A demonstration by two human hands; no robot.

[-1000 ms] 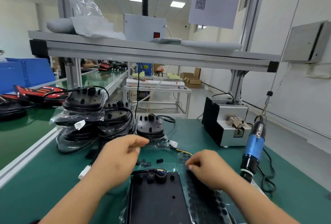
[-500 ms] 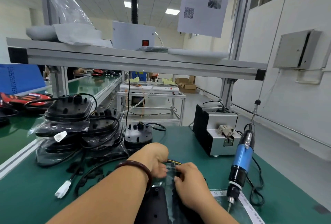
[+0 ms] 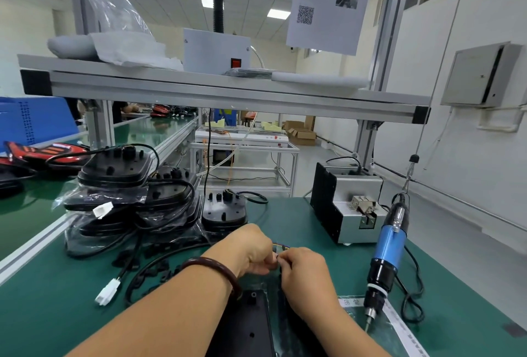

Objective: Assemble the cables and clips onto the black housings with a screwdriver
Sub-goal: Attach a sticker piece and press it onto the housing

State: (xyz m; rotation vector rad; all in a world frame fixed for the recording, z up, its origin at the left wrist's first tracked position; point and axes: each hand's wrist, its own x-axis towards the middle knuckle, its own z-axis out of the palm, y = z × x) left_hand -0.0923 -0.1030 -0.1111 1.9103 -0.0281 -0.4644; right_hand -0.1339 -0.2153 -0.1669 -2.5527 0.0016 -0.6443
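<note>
2 grips met over the black housing (image 3: 251, 312) at the tabletop's (image 3: 57, 299) near edge: left grip (image 3: 251, 248) & right grip (image 3: 305, 272) both pinched the thin cable (image 3: 281, 247) btwn curled fingertips. Blue screwdriver (image 3: 388, 251) hung upright nr the right edge. Bagged housings (image 3: 114, 174) sat stacked by the left edge.

A flat black housing (image 3: 251, 316) lies nearest, with thin coloured wires (image 3: 281, 246) at its far end. Bagged housings (image 3: 114, 168) are stacked at left. A black cable (image 3: 148, 271) with a white plug and small black clips (image 3: 125, 259) lie beside them. The blue screwdriver (image 3: 387, 245) hangs tip-down at right.
</note>
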